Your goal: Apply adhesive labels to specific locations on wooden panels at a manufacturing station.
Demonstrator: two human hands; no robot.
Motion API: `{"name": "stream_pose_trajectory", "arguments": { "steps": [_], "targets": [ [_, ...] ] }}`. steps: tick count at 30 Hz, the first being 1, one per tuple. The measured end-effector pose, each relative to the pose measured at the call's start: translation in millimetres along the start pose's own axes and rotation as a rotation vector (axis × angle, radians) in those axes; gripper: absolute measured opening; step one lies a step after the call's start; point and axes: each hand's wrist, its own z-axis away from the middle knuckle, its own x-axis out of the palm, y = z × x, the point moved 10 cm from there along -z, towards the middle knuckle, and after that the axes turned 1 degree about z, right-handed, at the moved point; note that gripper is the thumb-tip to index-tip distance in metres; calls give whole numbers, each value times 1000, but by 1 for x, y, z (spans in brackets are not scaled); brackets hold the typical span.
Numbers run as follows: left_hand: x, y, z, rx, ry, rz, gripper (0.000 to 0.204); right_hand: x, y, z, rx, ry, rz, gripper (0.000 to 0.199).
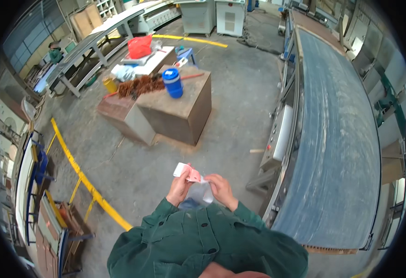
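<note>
In front of my chest both hands are raised, sleeves dark green. My left hand [180,187] is closed on a small pink and white piece [193,175], like folded paper or a packet; its exact kind is too small to make out. Close beside it, the fingers of my right hand [220,189] pinch the upper edge of a thin whitish plastic bag [206,192], which hangs down between the hands. The pink piece and the bag meet or overlap near my right fingertips.
A wide conveyor belt [337,139] with a control box [278,134] runs along my right. Ahead stand brown box-shaped blocks [175,116] bearing a blue jug [172,83] and a brown fringed duster [140,86]. Yellow floor lines [80,173] and panel racks [50,222] lie left.
</note>
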Motion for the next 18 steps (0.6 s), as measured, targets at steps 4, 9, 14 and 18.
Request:
{"name": "stream_pose_trajectory", "arguments": {
  "steps": [4,9,14,18],
  "targets": [
    [51,-2,-117,-298,-133,-114,57,-58,60,-59,151,71,150,20],
    [123,-12,-276,-228,-226,-508,79,-141,175,-109,489,237,297,12],
    [215,15,-396,140,-324,-962,72,-224,289,-210,671,236,281,8],
    [262,52,-498,142,-273,-1012,65,-272,352,-348,654,166,354,11]
  ]
}}
